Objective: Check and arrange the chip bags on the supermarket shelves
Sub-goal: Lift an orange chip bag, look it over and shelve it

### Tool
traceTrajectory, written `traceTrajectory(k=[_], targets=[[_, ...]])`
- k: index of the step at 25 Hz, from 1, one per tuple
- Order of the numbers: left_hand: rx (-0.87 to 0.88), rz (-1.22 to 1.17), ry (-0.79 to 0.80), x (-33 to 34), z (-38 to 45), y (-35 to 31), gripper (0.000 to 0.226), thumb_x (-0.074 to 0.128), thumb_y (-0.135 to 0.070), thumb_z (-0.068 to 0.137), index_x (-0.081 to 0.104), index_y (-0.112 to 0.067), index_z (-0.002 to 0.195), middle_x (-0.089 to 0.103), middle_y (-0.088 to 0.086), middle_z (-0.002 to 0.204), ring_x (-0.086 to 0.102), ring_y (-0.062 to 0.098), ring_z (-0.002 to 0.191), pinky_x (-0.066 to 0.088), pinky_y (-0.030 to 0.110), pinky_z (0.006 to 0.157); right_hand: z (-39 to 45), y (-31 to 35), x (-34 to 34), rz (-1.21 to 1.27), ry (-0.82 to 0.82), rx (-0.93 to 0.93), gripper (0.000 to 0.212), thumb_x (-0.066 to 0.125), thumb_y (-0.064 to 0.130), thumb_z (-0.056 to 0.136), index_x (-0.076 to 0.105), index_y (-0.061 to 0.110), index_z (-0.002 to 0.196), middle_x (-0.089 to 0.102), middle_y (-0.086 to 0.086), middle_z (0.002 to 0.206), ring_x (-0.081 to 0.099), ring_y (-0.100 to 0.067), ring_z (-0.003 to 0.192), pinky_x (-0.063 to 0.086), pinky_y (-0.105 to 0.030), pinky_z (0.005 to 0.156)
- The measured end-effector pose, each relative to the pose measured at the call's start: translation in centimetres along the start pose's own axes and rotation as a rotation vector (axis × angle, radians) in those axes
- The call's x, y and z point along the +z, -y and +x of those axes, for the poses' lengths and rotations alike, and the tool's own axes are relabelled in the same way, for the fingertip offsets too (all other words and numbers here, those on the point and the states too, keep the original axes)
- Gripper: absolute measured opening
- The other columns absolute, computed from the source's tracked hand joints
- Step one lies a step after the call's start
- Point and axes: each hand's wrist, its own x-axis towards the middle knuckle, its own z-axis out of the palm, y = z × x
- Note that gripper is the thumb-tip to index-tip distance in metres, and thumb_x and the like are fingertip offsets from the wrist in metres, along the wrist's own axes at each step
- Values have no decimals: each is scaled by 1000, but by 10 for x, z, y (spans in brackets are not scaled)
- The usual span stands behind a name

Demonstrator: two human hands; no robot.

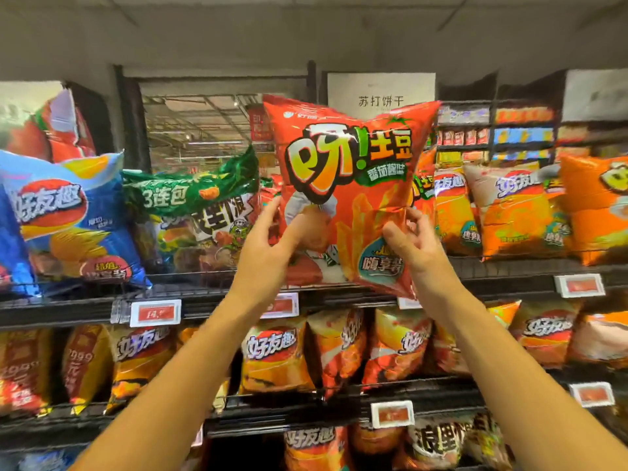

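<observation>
glossy crinkled foil chip bag (350, 185)

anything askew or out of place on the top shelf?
Yes. The green 3-pack bag lies tilted on its side between the blue chip bag and the red tomato chip bag held up by the left hand and right hand. Neighbouring bags stand more upright.

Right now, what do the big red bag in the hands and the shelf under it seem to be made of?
Red chip bag: glossy plastic or foil film, judging by its bright glare patches and crinkles; left hand and right hand grip its lower edges. Shelf: dark wire, probably coated metal; thin rods show along its front, finish matte.
</observation>
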Motion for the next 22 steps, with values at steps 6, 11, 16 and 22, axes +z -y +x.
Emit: traceTrajectory(k=[6,11,16,22], targets=[[-1,79,-72,22,80,23,61,61,-34,94,39,-13,148,49,6,145,47,18,132,39,40,112,83,-3,-11,-215,75,-33,56,71,64,75,65,35,123,71,8,123,66,-8,115,54,-34,99],[-52,158,-90,33,98,63,65,58,-32,97,28,-14,152,35,3,156,35,14,139,31,27,110,118,-41,-17,-353,105,-5,78,65,56,87,39,22,153,55,8,134,57,2,108,46,1,74],[-98,237,-16,36,106,91,66,49,-36,102,15,-18,156,23,0,162,23,14,146,24,27,114,132,-72,-22,-398,133,31,74,62,50,93,33,20,155,49,0,146,44,-7,124,36,-11,82],[-183,328,57,33,104,117,65,39,-43,104,8,-21,156,18,-4,162,21,-1,131,18,20,104,132,-92,-23,-449,217,58,69,61,49,94,40,16,151,55,7,131,55,-10,120,43,-4,74]])
